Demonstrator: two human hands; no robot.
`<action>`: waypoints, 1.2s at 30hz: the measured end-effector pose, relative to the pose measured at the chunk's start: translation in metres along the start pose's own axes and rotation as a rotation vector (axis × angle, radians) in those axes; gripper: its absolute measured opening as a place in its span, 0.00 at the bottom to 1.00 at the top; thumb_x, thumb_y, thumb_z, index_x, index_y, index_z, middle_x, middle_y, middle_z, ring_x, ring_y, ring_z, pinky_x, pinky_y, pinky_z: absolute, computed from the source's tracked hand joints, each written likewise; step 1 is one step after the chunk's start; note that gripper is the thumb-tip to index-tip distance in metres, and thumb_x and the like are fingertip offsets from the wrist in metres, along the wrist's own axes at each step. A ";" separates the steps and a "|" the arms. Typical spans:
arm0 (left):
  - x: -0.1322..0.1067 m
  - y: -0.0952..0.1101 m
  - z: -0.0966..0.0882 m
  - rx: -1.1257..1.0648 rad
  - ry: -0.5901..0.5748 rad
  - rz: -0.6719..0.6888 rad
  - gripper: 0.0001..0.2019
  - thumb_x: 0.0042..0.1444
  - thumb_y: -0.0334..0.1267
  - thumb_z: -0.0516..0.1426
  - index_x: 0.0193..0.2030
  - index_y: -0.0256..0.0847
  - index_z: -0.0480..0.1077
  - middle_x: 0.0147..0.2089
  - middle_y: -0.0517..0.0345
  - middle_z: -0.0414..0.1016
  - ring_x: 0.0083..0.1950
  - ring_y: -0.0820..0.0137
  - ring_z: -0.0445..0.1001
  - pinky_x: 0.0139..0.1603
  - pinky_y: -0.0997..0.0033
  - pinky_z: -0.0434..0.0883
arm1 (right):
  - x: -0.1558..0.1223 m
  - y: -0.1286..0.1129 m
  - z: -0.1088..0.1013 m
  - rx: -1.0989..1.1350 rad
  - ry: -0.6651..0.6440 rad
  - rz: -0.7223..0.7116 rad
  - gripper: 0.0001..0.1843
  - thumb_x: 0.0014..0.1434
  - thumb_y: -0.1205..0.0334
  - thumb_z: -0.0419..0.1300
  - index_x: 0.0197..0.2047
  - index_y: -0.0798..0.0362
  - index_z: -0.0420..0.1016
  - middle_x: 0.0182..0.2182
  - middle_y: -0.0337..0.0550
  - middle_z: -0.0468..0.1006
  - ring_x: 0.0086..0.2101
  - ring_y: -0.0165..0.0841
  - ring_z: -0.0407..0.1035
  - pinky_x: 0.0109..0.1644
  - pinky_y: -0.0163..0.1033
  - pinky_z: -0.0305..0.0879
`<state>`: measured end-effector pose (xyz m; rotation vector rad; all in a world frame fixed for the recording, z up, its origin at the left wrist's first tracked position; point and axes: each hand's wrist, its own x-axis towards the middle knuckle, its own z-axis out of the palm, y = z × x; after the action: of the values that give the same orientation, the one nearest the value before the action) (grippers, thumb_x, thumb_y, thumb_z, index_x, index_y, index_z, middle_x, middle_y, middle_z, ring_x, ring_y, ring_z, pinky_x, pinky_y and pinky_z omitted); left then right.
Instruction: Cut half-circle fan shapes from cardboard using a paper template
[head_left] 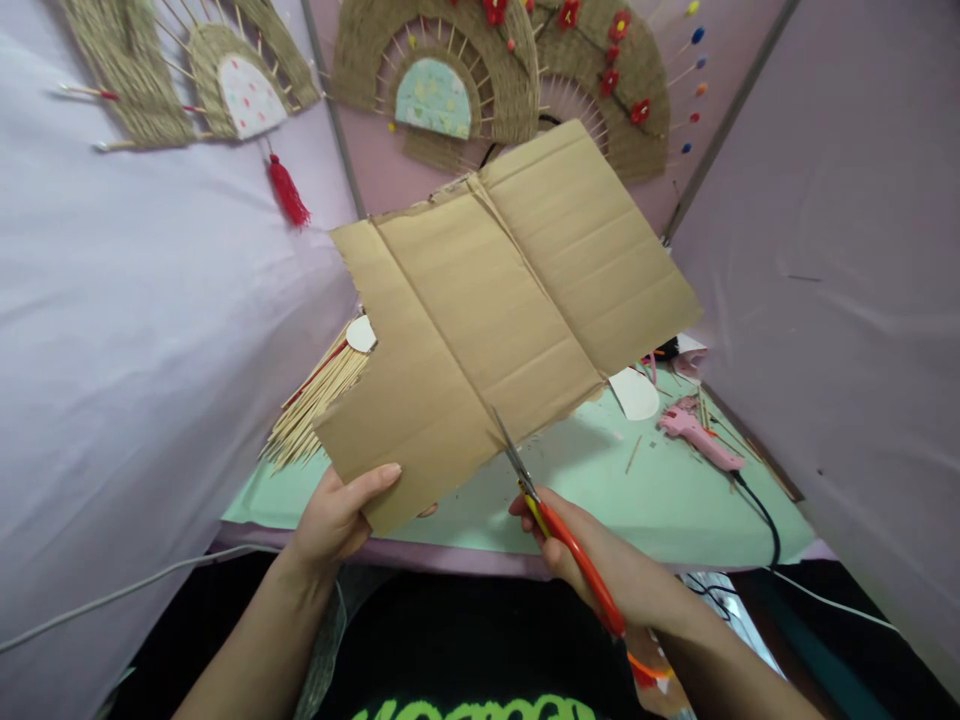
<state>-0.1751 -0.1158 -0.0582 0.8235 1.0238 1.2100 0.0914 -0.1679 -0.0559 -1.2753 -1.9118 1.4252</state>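
Note:
A large creased piece of brown cardboard (480, 300) is held up at a tilt above the table. My left hand (345, 510) grips its lower left corner, thumb on the front face and the other fingers mostly behind. A curved notch shows in the cardboard's left edge. In my right hand (562, 540) is a pair of scissors (577, 560) with red-orange and yellow handles. Their blades meet the cardboard's lower edge, with one blade lying over its front face.
A pink hot glue gun (701, 438) with a black cord lies on the right of the pale green tabletop (465, 515). Many thin bamboo sticks (319, 405) are bundled at left. Twine-wrapped fans (442, 80) hang on the back wall; a red tassel (287, 190) hangs left.

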 end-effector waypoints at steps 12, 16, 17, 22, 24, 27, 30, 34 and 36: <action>-0.003 -0.001 0.001 0.041 -0.032 -0.019 0.36 0.38 0.41 0.69 0.58 0.42 0.67 0.38 0.50 0.79 0.28 0.61 0.77 0.24 0.61 0.79 | -0.001 -0.005 -0.005 -0.027 0.013 0.027 0.15 0.61 0.51 0.48 0.41 0.54 0.63 0.31 0.40 0.66 0.29 0.30 0.58 0.34 0.36 0.59; -0.006 -0.001 0.002 0.038 -0.031 -0.036 0.37 0.39 0.41 0.68 0.59 0.42 0.66 0.40 0.48 0.79 0.30 0.58 0.78 0.26 0.60 0.79 | -0.001 -0.008 -0.004 -0.084 0.064 0.051 0.14 0.62 0.51 0.48 0.34 0.53 0.62 0.26 0.38 0.65 0.27 0.29 0.57 0.31 0.35 0.57; -0.007 -0.001 0.003 0.036 -0.029 -0.044 0.37 0.39 0.41 0.68 0.60 0.42 0.66 0.41 0.47 0.79 0.31 0.57 0.78 0.26 0.59 0.79 | -0.001 -0.009 -0.003 -0.086 0.075 0.057 0.15 0.62 0.50 0.48 0.32 0.53 0.61 0.25 0.38 0.65 0.26 0.29 0.57 0.30 0.34 0.56; -0.010 -0.001 0.004 0.027 -0.013 -0.065 0.38 0.39 0.41 0.68 0.60 0.42 0.65 0.42 0.46 0.80 0.33 0.55 0.79 0.27 0.57 0.80 | -0.003 -0.007 0.001 -0.048 0.118 0.092 0.17 0.61 0.48 0.47 0.27 0.52 0.58 0.21 0.36 0.62 0.23 0.28 0.56 0.25 0.33 0.52; -0.011 0.000 0.004 0.026 -0.003 -0.067 0.38 0.38 0.42 0.68 0.60 0.42 0.66 0.42 0.46 0.80 0.32 0.56 0.79 0.26 0.59 0.80 | -0.003 -0.006 0.003 -0.027 0.134 0.113 0.17 0.60 0.48 0.48 0.26 0.52 0.58 0.20 0.36 0.61 0.23 0.27 0.55 0.24 0.33 0.50; -0.012 0.001 0.005 0.027 -0.003 -0.075 0.38 0.37 0.42 0.69 0.59 0.42 0.66 0.42 0.46 0.79 0.32 0.55 0.79 0.24 0.59 0.79 | -0.002 -0.004 0.004 -0.002 0.159 0.132 0.18 0.59 0.47 0.49 0.25 0.51 0.57 0.18 0.34 0.59 0.21 0.27 0.53 0.23 0.33 0.47; -0.013 0.002 0.006 0.025 -0.009 -0.078 0.38 0.37 0.42 0.69 0.59 0.42 0.66 0.43 0.46 0.79 0.32 0.55 0.79 0.24 0.59 0.79 | -0.001 -0.005 0.004 0.034 0.173 0.149 0.19 0.56 0.47 0.52 0.23 0.51 0.56 0.16 0.33 0.56 0.20 0.26 0.51 0.22 0.32 0.45; -0.013 0.001 0.006 0.018 -0.002 -0.078 0.38 0.37 0.42 0.69 0.59 0.43 0.67 0.42 0.46 0.79 0.31 0.55 0.79 0.23 0.60 0.79 | 0.000 -0.008 0.004 0.084 0.203 0.176 0.20 0.55 0.47 0.53 0.21 0.51 0.54 0.16 0.32 0.53 0.20 0.25 0.48 0.22 0.32 0.44; -0.013 0.000 0.006 0.018 0.002 -0.079 0.37 0.37 0.42 0.69 0.58 0.43 0.67 0.41 0.47 0.80 0.32 0.55 0.79 0.24 0.59 0.79 | 0.000 -0.008 0.006 0.097 0.230 0.171 0.20 0.55 0.47 0.53 0.21 0.51 0.54 0.16 0.32 0.53 0.20 0.25 0.48 0.22 0.32 0.43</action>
<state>-0.1704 -0.1283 -0.0534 0.7890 1.0601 1.1362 0.0835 -0.1713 -0.0508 -1.5140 -1.5980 1.3669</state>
